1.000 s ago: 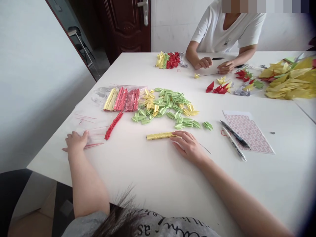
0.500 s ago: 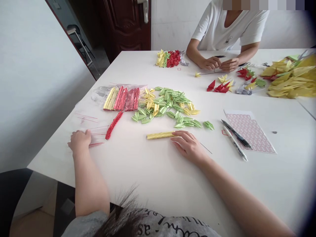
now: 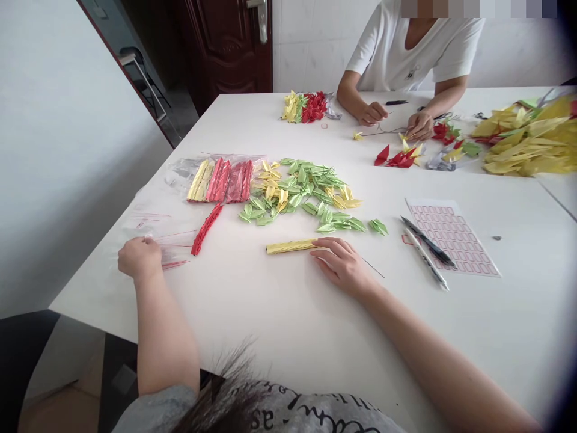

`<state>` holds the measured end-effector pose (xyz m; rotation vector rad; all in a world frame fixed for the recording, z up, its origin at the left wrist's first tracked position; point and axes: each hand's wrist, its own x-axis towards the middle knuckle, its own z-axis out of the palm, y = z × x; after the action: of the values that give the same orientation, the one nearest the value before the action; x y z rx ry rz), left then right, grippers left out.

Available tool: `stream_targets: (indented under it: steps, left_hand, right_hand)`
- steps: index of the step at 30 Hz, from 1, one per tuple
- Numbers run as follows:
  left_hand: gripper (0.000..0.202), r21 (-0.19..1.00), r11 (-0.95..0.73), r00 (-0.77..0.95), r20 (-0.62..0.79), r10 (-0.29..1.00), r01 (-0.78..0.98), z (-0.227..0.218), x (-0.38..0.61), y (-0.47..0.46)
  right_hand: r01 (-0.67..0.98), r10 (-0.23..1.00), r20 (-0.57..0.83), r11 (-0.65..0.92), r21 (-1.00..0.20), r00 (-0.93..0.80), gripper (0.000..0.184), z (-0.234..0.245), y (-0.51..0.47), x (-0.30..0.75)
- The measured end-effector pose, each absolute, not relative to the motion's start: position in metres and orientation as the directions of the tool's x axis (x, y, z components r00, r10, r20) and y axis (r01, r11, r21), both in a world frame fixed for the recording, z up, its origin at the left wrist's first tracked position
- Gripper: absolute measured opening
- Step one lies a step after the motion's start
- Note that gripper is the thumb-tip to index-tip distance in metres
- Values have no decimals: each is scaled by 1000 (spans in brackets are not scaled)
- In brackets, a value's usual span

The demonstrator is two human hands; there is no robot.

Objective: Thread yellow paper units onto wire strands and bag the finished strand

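My left hand is closed at the left part of the table, its fingers curled on a clear plastic bag with red lines. My right hand lies over the right end of a yellow folded-paper strip, fingers around it; that end is hidden. A thin dark wire sticks out to the right of this hand. Between the hands lies a red folded-paper strip. Just beyond it, yellow and red strips lie in a clear bag. Green folded paper pieces, mixed with yellow ones, form a loose pile beyond my right hand.
To the right lie a label sheet, a black pen and a white pen. Across the white table, a person in a white shirt handles small paper pieces. A large yellow paper pile lies far right.
My left hand has curled tighter and shifted slightly left on the plastic bag. My right hand stays on the yellow strip. The other person's hands have moved apart, one onto the yellow pieces.
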<state>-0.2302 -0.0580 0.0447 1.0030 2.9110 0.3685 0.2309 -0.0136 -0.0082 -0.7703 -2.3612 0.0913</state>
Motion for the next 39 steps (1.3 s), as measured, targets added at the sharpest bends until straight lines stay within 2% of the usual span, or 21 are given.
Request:
stream_targets:
  steps: [3,6,12,15,17,18,20,21,23,25,28,33,39]
  left_hand:
    - [50,265,848,-888,115,445,460,51,-226,-62]
    - [40,326,851,-911,176,372,410,52,-226,-64]
    - [24,437,810,-912,303,276,391,46,-234,-57]
    - [27,486,720,-847,455,275,495,47,-232,-51]
    - [32,483,537,-691,658,298,692,51,-220,-46]
    - [34,445,401,-574,762,300,800,53,-209,-43]
    - [35,328,131,-353,882,314,936,58,-176,-40]
    - [32,244,-16,-221,903,368,970,60,-156,-39]
    - [26,100,-332,81,869,489,938,59,-110,-39]
    - [27,9,-555,352,765,539,832,53,-67,-42]
    - [26,-12,-715,564,624,541,699,39,-22,-47]
    - [23,62,-763,612,557,561,643,25,-7,-50]
    - [24,214,-707,550,493,674,674,24,-13,-50]
  right_hand:
    - [504,539,567,831,-236,-623,15,-6,-14,230]
    - [503,536,569,832,-232,-624,14,-5,-15,230]
    - [502,551,560,826,-258,-619,15,-8,-14,231]
    - [491,578,551,812,-315,-602,16,-6,-14,230]
    - [471,644,532,765,-440,-549,17,-3,-17,227]
    - [449,700,507,713,-539,-503,17,0,-20,225]
    - [335,831,379,522,-784,-408,22,6,-25,219]
    - [235,880,274,381,-894,-387,27,8,-28,216]
    - [-5,900,60,64,-998,-432,41,11,-31,210]
    - [-182,869,-70,-181,-967,-489,54,10,-31,206]
    - [-273,859,-208,-365,-890,-468,56,5,-29,206]
    - [-272,866,-361,-461,-845,-347,38,3,-24,212]
    - [-160,867,-347,-423,-892,-357,37,9,-26,212]
